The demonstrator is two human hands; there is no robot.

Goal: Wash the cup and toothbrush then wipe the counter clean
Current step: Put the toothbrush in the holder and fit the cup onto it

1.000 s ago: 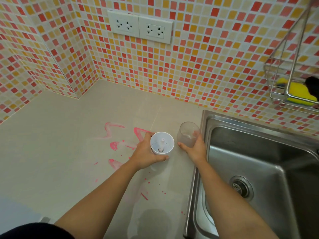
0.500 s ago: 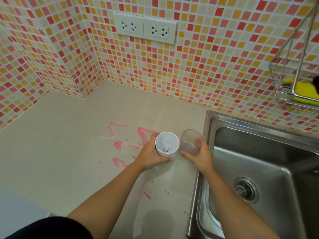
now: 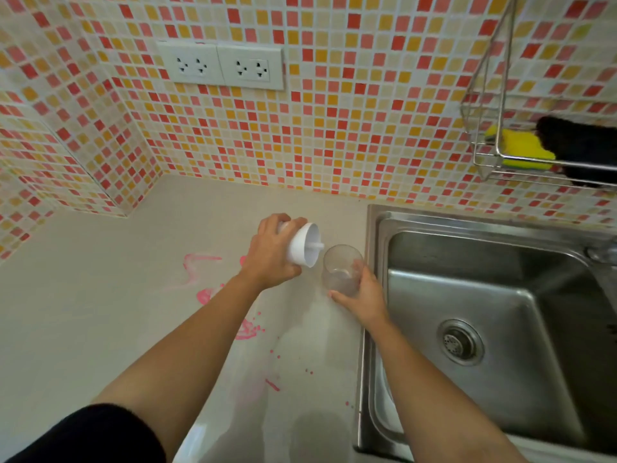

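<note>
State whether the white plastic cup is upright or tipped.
Tipped: the white plastic cup, held by the left hand, has its mouth turned sideways towards the clear tumbler.

Small mosaic tiles in red, orange and cream cover the walls [image 3: 367, 111], which meet in a corner at 10 o'clock. A white double socket [image 3: 220, 65] sits at 12 o'clock. A steel sink [image 3: 434, 248] at 4 o'clock is sunk in the beige table [image 3: 100, 312]. A wire rack [image 3: 499, 95] hangs at 2 o'clock.

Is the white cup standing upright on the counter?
No, the left hand holds the white cup tilted, its mouth turned toward the clear cup that the right hand grips.
</note>
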